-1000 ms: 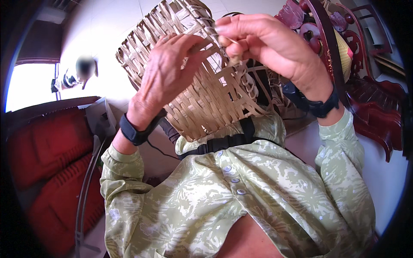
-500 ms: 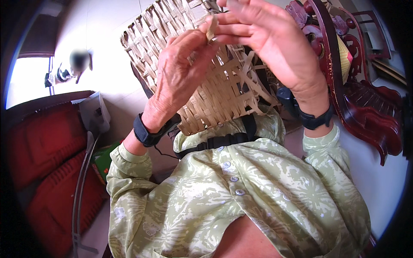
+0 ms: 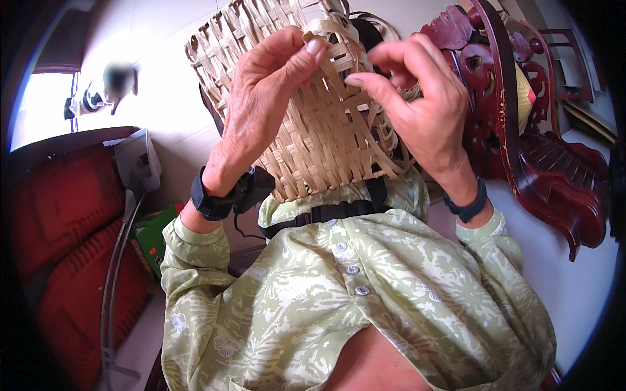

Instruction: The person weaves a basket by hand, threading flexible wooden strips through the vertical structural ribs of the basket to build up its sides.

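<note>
A basket (image 3: 306, 140) woven from flat tan strips rests at my lap, its weave facing me. Loose strip ends stick out along its right side. At the basket's upper edge, my left hand (image 3: 261, 91) pinches a tan strip (image 3: 329, 27) between thumb and forefinger. The strip arches from the fingertips over to the right and down. My right hand (image 3: 424, 98) hovers just right of the strip, thumb and fingers bent but apart, with nothing visible between them. Black bands circle both wrists.
On the right stands a dark red carved wooden chair (image 3: 515, 143) holding a yellow item (image 3: 523, 91). Red cushioned seating (image 3: 72, 215) is at the left, beside a grey curved stand (image 3: 117, 274) and a green box (image 3: 151, 241). A blurred figure (image 3: 117, 85) appears at the far left.
My right hand has dropped away from the left fingertips, and its stretched fingers have curled. The strip now arches to the right from my left hand's pinch. The left hand has shifted slightly left.
</note>
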